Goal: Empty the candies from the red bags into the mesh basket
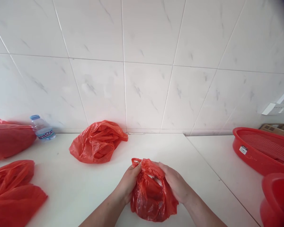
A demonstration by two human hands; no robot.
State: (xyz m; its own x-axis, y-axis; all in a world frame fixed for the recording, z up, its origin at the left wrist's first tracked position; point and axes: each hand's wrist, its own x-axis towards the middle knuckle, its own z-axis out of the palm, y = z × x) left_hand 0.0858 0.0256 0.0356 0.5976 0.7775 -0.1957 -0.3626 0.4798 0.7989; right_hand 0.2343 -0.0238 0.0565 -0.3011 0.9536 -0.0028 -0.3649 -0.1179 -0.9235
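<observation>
Between my two hands, at the lower middle of the head view, stands a red plastic bag (pixel 153 201) with something bulky inside that I cannot make out. My left hand (pixel 130 181) grips the bag's left side near its top, thumb pressed on the plastic below a small handle loop. On the other side, my right hand (pixel 175 181) wraps around the bag's upper right edge, its fingertips partly hidden behind the film. A gap in the bag's front shows near the top.
A crumpled red bag (pixel 98 142) lies by the tiled wall. Two more red bags, one at the back (pixel 9 140) and one in front (pixel 14 195), lie left, near a water bottle (pixel 43 127). At right are a red sieve basket (pixel 248 157), a red basin (pixel 272 201) and cardboard (pixel 278 128).
</observation>
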